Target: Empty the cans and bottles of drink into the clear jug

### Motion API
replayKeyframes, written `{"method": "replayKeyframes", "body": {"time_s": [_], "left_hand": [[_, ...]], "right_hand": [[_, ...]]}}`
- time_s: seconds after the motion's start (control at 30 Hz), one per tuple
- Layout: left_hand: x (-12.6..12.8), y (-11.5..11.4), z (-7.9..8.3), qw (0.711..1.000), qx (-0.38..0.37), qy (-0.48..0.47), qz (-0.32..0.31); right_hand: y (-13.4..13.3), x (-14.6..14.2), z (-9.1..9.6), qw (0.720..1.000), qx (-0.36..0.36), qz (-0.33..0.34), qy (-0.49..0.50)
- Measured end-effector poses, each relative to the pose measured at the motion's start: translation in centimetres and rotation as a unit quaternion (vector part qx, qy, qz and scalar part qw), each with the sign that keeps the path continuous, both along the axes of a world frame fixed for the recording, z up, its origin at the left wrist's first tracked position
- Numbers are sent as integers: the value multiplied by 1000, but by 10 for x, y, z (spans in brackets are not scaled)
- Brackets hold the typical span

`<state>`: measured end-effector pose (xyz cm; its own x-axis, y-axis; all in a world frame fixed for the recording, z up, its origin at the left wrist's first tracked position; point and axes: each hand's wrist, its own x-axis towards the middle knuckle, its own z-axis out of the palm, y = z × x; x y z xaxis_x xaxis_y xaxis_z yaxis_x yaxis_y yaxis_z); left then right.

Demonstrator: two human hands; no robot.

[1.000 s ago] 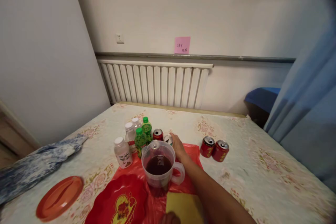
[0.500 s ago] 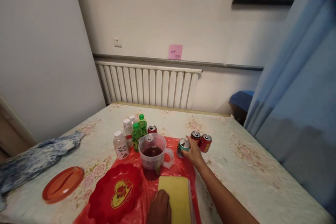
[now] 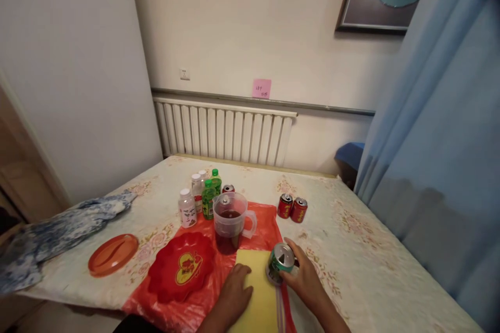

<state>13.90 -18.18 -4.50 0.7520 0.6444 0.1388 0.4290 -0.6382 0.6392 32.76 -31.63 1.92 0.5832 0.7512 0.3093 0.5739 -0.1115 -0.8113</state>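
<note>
My right hand [image 3: 305, 277] is closed around a green and silver drink can [image 3: 280, 264], held upright over the right edge of a yellow rectangular pad [image 3: 255, 299]. Whether the can's base touches the pad, I cannot tell. My left hand [image 3: 236, 290] rests on the pad's left side, fingers spread and holding nothing. Just beyond the pad stands a clear plastic measuring jug [image 3: 230, 226] with dark liquid inside, its handle pointing right. To the left of my left hand lies a red scalloped plate [image 3: 182, 266]. Pad, plate and jug are on a red plastic sheet [image 3: 269, 221].
Two red cans [image 3: 292, 209] stand at the right beyond the sheet. Left of the jug cluster green-capped bottles [image 3: 209, 201] and white-capped bottles [image 3: 188, 210], with another can [image 3: 228, 189] behind it. An orange lid [image 3: 113, 255] and blue-white cloth [image 3: 74, 237] lie on the left.
My right hand has brought the green can from beside the red cans towards me, to the pad's right edge. My left hand stays on the pad, more of it visible. The view has shifted slightly.
</note>
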Motion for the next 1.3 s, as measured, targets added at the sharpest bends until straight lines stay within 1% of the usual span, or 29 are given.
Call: {"method": "replayKeyframes", "body": {"time_s": [0.07, 0.1, 0.17, 0.2, 0.3, 0.37, 0.4, 0.47, 0.53, 0.67, 0.73, 0.77, 0.83, 0.9, 0.97, 1.03, 1.13, 1.23, 1.3], "left_hand": [[-12, 0, 11, 998, -60, -6, -23], [-18, -1, 18, 993, -110, -13, -40], [-30, -4, 36, 972, -218, -32, -86], [-36, -7, 46, 960, -253, -44, -109], [-47, -15, 76, 941, -290, -67, -162], [-52, -19, 89, 926, -315, -90, -188], [-53, -19, 93, 919, -326, -101, -198], [-56, -19, 95, 905, -346, -126, -213], [-57, -17, 92, 887, -373, -149, -229], [-58, -13, 84, 837, -434, -204, -263], [-58, -11, 82, 817, -445, -233, -282], [-59, -9, 82, 813, -445, -242, -286], [-61, -5, 81, 819, -438, -243, -280], [-66, 1, 79, 838, -424, -231, -256], [-74, 11, 76, 855, -414, -212, -229], [-83, 25, 72, 865, -414, -198, -202], [-97, 52, 70, 874, -411, -202, -161], [-108, 87, 71, 903, -363, -208, -102], [-112, 111, 74, 914, -336, -213, -84]], "right_hand": [[-7, -14, 5, 1000, -3, 26, 10], [-10, -21, 9, 999, -7, 40, 13], [-14, -35, 16, 997, -17, 69, 25], [-15, -41, 19, 996, -24, 84, 35], [-17, -60, 28, 990, -37, 119, 66], [-18, -69, 31, 987, -44, 134, 76], [-18, -73, 33, 986, -49, 142, 78], [-18, -78, 35, 983, -63, 155, 81], [-18, -82, 36, 980, -77, 166, 81], [-13, -87, 36, 978, -87, 176, 72], [-10, -91, 37, 977, -90, 176, 75], [-8, -94, 37, 977, -94, 174, 78], [-3, -100, 40, 977, -98, 170, 86], [3, -105, 42, 976, -88, 170, 103], [11, -106, 42, 975, -63, 165, 132], [20, -102, 38, 976, -30, 142, 163], [35, -89, 30, 978, 11, 74, 197], [47, -77, 26, 976, 19, 9, 219], [54, -72, 26, 974, 16, -28, 226]]}}
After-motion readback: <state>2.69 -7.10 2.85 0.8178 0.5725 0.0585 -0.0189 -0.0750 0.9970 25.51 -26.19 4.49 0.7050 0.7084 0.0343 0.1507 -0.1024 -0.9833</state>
